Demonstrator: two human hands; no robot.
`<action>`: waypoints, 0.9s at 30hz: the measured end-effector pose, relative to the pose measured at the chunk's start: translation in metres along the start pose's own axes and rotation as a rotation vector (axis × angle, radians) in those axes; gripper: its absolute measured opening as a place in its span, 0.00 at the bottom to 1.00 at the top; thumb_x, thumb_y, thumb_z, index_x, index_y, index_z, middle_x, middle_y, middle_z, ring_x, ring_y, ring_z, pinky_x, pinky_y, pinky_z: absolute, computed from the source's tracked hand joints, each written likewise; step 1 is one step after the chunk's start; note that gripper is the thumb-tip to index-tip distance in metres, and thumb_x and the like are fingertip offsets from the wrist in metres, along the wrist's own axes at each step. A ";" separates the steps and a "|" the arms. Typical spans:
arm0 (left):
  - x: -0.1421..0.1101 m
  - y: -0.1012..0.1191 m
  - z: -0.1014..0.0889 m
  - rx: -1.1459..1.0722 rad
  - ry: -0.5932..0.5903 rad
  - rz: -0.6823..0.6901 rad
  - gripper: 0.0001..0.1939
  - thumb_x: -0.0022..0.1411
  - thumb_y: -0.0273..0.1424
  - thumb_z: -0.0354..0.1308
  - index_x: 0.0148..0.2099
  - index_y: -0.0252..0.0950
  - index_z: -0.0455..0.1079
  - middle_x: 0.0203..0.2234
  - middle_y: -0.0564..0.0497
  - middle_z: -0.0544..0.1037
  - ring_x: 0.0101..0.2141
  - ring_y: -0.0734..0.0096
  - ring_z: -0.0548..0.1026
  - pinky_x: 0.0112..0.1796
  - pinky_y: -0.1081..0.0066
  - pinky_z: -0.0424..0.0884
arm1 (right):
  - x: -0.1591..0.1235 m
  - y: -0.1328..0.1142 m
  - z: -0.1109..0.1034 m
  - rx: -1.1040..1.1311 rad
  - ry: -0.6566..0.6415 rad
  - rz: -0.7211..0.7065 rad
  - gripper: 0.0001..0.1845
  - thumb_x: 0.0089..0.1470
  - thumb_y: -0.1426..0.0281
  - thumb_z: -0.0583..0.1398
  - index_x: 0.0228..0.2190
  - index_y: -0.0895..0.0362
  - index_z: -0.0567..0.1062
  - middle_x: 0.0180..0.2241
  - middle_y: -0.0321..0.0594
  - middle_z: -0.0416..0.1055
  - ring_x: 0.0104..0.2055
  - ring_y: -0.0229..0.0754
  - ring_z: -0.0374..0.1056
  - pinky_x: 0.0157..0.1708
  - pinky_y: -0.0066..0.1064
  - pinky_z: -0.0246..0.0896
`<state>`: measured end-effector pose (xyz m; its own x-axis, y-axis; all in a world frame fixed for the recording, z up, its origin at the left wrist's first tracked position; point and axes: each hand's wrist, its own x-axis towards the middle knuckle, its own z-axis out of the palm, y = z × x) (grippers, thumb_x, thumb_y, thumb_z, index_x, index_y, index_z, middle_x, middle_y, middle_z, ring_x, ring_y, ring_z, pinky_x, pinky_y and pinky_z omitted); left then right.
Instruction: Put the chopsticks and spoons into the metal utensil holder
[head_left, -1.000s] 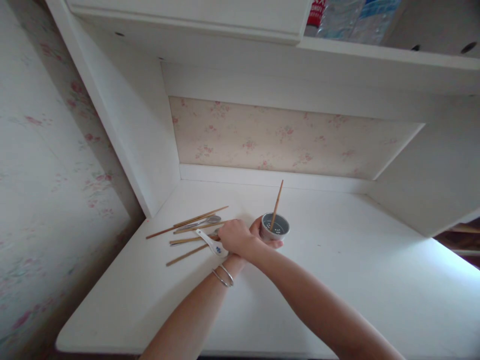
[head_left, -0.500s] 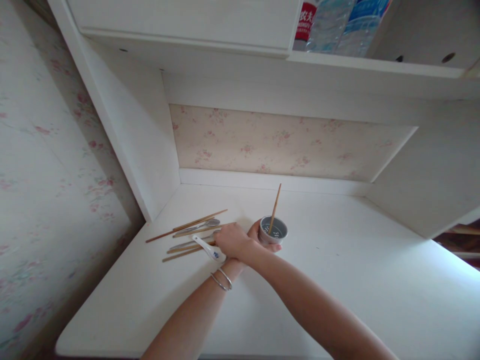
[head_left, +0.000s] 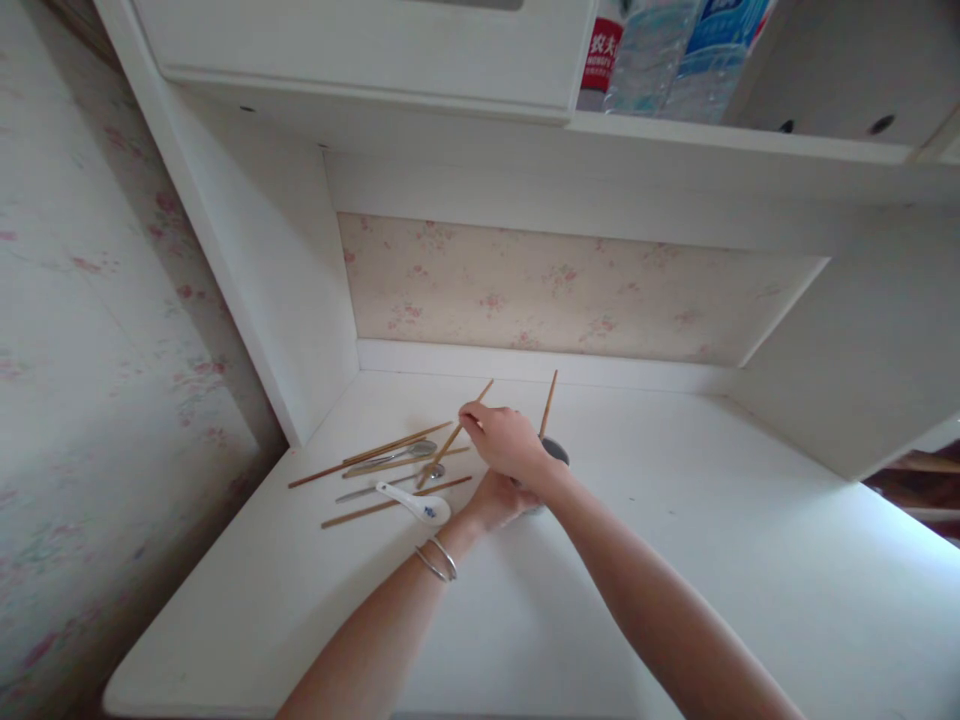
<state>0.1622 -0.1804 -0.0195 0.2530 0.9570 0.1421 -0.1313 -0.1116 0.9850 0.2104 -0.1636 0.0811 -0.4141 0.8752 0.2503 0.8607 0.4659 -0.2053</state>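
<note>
My right hand [head_left: 506,437] pinches a wooden chopstick [head_left: 448,442], lifted at a slant above the other utensils. Crossing beneath the right arm, my left hand [head_left: 496,500] is wrapped round a grey metal cup [head_left: 555,450], largely hidden by the right hand and wrist. One chopstick [head_left: 549,402] stands in the cup, leaning slightly. Left of my hands lie a white ceramic spoon [head_left: 416,503] with a blue mark, a metal spoon [head_left: 424,448], another metal spoon [head_left: 375,488] and several loose chopsticks [head_left: 352,516].
A white desk [head_left: 720,580] carries everything. White side panels [head_left: 255,250] and an overhead shelf [head_left: 450,125] frame it. Plastic bottles [head_left: 652,60] stand in the upper compartment. Floral wallpaper [head_left: 75,400] covers the wall at left.
My right hand has picked up a chopstick from the pile and raised it up and to the right. My left hand still holds the cup, which the right arm now mostly covers.
</note>
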 end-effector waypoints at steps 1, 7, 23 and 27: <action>-0.002 0.002 0.001 -0.012 -0.056 0.006 0.23 0.43 0.27 0.68 0.45 0.36 0.72 0.40 0.47 0.78 0.42 0.57 0.74 0.42 0.66 0.68 | 0.000 0.004 -0.003 0.119 0.061 0.007 0.17 0.64 0.64 0.46 0.46 0.53 0.71 0.37 0.43 0.77 0.41 0.45 0.73 0.41 0.36 0.65; -0.006 0.005 0.001 -0.115 -0.119 -0.015 0.37 0.41 0.32 0.72 0.53 0.34 0.63 0.45 0.41 0.75 0.44 0.58 0.74 0.44 0.63 0.68 | -0.006 0.026 -0.033 0.767 0.501 0.003 0.20 0.63 0.63 0.47 0.52 0.52 0.68 0.42 0.41 0.70 0.39 0.37 0.73 0.40 0.31 0.70; -0.005 0.005 0.003 -0.139 -0.132 -0.030 0.39 0.41 0.30 0.73 0.55 0.36 0.63 0.48 0.42 0.74 0.45 0.63 0.73 0.48 0.63 0.66 | -0.046 0.108 -0.020 0.753 0.622 0.408 0.26 0.56 0.58 0.53 0.53 0.56 0.66 0.39 0.44 0.75 0.31 0.40 0.74 0.31 0.33 0.72; -0.003 0.003 0.004 -0.164 -0.121 -0.028 0.39 0.40 0.29 0.73 0.55 0.36 0.63 0.49 0.43 0.74 0.47 0.63 0.73 0.49 0.63 0.66 | -0.049 0.109 -0.004 0.688 0.486 0.424 0.20 0.56 0.62 0.53 0.48 0.55 0.71 0.37 0.41 0.77 0.32 0.39 0.74 0.36 0.33 0.69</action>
<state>0.1650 -0.1850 -0.0171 0.3709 0.9187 0.1354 -0.2745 -0.0308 0.9611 0.3259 -0.1559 0.0498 0.1959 0.9113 0.3622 0.4831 0.2317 -0.8444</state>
